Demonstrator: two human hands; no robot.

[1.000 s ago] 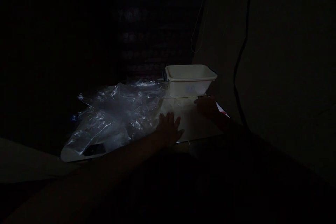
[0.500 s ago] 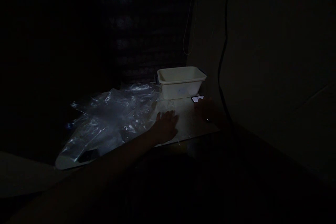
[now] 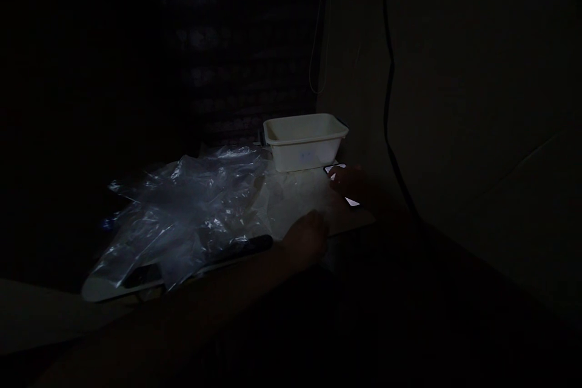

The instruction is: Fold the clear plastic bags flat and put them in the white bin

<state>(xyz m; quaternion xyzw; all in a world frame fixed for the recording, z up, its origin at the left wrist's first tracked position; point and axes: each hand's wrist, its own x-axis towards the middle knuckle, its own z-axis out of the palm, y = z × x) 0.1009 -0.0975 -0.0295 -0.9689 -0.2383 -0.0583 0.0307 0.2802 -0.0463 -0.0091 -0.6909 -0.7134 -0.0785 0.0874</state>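
The surface (image 3: 302, 197) is running under the off-white tub (image 3: 304, 154), all sitting in pretty deep shadow. A big crumpled clear plastic sheet (image 3: 195, 194) is sprawling left of the tub, which is standing open. Left hand (image 3: 307, 235) is showing up in front of the tub, fingers looking curled in; can't tell if it's gripping anything. Right hand (image 3: 353, 182) is covering the middle of a lit phone (image 3: 352, 201) just in front of the tub's right end, too dark to tell whether it's pinching it.
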